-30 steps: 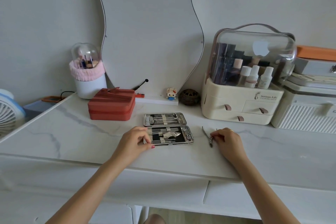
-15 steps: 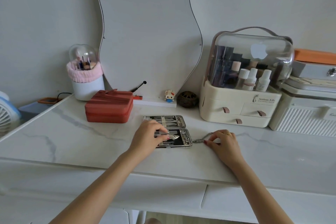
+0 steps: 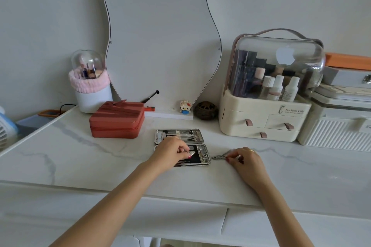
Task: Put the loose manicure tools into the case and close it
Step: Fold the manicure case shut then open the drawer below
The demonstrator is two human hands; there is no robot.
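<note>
The manicure case (image 3: 205, 156) lies open and flat in the middle of the white marble table (image 3: 80, 156). Its far half (image 3: 178, 136) holds a row of steel tools under straps. My left hand (image 3: 172, 152) lies over the near half, fingertips curled down and pinching a silver patterned tool (image 3: 192, 153) seated there. Just right of the case, a loose cuticle nipper (image 3: 217, 157) rests low on the table, jaws pointing left at the case. My right hand (image 3: 247, 161) pinches its handles between thumb and fingers.
A red zipped box (image 3: 117, 119) sits left of the case. Behind stand a wavy mirror (image 3: 160, 36), a brush holder (image 3: 90, 86), a small toy figure (image 3: 185, 107) and a dark ball (image 3: 205, 110). A cream cosmetics organiser (image 3: 263, 122) and white boxes (image 3: 339, 126) fill the right.
My left hand moved from the case's left edge onto its near half. My right hand turned the nipper from upright to jaws-left and brought it closer to the case.
</note>
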